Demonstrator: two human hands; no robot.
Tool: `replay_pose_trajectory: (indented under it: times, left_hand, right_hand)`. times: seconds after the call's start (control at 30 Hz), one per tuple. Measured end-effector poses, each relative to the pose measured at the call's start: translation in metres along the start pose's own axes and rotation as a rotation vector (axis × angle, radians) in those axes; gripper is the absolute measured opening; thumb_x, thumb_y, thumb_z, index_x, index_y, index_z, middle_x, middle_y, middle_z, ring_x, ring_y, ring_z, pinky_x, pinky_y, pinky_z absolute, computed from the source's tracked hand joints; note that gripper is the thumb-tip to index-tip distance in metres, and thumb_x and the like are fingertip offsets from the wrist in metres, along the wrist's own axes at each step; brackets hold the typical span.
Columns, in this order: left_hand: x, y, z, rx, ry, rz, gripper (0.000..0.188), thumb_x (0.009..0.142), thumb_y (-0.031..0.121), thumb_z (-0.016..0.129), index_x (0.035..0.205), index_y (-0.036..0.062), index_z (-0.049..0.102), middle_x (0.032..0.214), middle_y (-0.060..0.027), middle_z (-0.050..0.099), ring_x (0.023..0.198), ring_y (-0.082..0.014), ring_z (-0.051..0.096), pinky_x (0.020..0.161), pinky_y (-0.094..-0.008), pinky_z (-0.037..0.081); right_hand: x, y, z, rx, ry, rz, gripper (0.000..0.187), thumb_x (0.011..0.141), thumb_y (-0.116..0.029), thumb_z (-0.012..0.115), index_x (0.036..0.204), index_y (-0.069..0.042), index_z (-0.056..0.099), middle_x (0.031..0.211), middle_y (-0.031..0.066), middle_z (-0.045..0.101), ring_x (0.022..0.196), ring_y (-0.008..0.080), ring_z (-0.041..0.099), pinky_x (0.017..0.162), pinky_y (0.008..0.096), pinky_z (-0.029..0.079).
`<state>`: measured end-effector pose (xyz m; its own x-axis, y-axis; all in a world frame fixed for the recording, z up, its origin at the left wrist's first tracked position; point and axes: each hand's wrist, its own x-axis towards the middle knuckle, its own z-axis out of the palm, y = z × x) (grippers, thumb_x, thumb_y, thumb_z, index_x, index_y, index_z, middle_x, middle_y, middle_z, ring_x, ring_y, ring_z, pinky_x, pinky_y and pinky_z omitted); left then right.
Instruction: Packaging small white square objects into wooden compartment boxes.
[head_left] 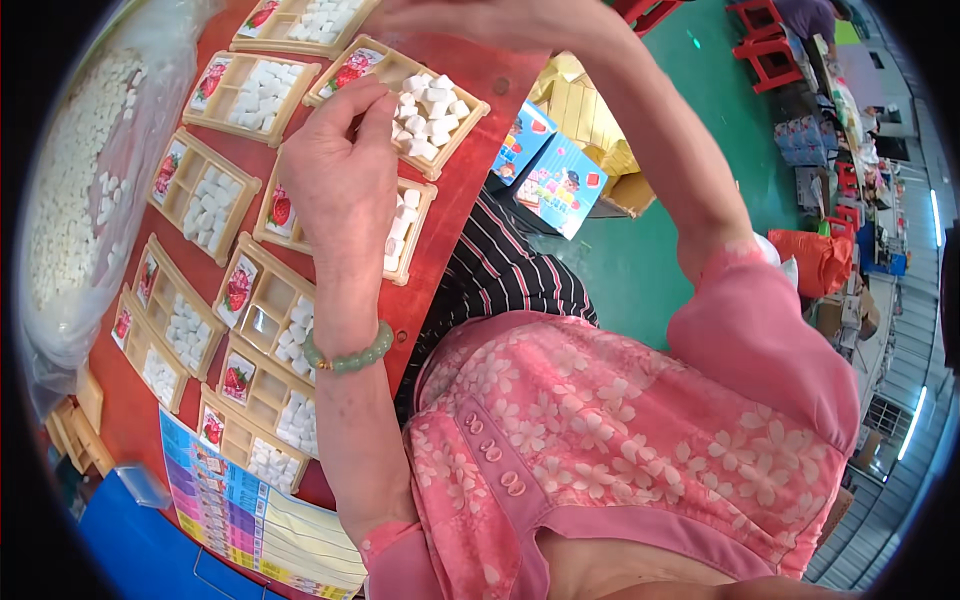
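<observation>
My left hand point(335, 170), with a green bead bracelet at the wrist, is bent over a light wooden-coloured tray point(463, 122). Its thumb and index finger come together at the tray's picture end; whatever they pinch is hidden. Loose white blocks point(428, 112) are heaped in that tray's right compartment. A strawberry card point(352, 70) lies in its left end. Motion smears my right hand point(480, 22) at the top edge, above the trays, and its fingers cannot be made out. Under my left wrist sits another tray point(408, 245), partly covered, with white blocks in it.
Several similar trays point(205, 205) stand in rows on the red table point(400, 310). A clear bag of white pieces point(85, 180) lies at the left. Printed sheets point(240, 510) lie near the lower edge. Blue boxes point(560, 185) and an open carton point(630, 192) stand right of the table.
</observation>
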<state>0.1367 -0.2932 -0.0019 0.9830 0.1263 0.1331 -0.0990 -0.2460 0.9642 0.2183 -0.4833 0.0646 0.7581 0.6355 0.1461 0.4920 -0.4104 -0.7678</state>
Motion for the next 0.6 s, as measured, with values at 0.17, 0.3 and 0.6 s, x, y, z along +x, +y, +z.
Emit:
replay_pose_trajectory:
  times: [0.17,0.3,0.6]
  left_hand:
    - [-0.002,0.009,-0.001,-0.184,0.012,-0.121,0.018,0.092,0.007,0.073,0.107,-0.0011,0.076,0.094,-0.0053,0.076,0.082,-0.0073,0.065,0.078,-0.0229,0.052]
    - [-0.011,0.009,-0.002,-0.516,0.009,-0.258,0.021,0.094,0.005,0.070,0.111,-0.0073,0.072,0.102,-0.0096,0.073,0.093,-0.0122,0.067,0.086,-0.0250,0.054]
    - [-0.017,0.008,-0.022,-1.289,-0.038,-0.510,0.027,0.102,0.009,0.057,0.117,-0.0131,0.060,0.117,-0.0199,0.064,0.114,-0.0282,0.064,0.100,-0.0353,0.055]
  right_hand:
    - [-0.061,0.022,0.034,-0.146,0.109,-0.002,0.032,0.101,-0.014,0.061,0.131,-0.005,0.064,0.124,0.0084,0.070,0.117,0.0214,0.064,0.099,0.0339,0.053]
    - [-0.073,0.025,0.052,-0.412,0.150,-0.131,0.036,0.100,-0.016,0.061,0.134,-0.006,0.063,0.138,0.0097,0.062,0.136,0.0311,0.052,0.110,0.0423,0.045]
    - [-0.093,0.019,0.065,-0.597,0.148,-0.101,0.064,0.094,-0.045,0.064,0.146,-0.009,0.052,0.151,0.0087,0.051,0.144,0.0331,0.042,0.116,0.0503,0.037]
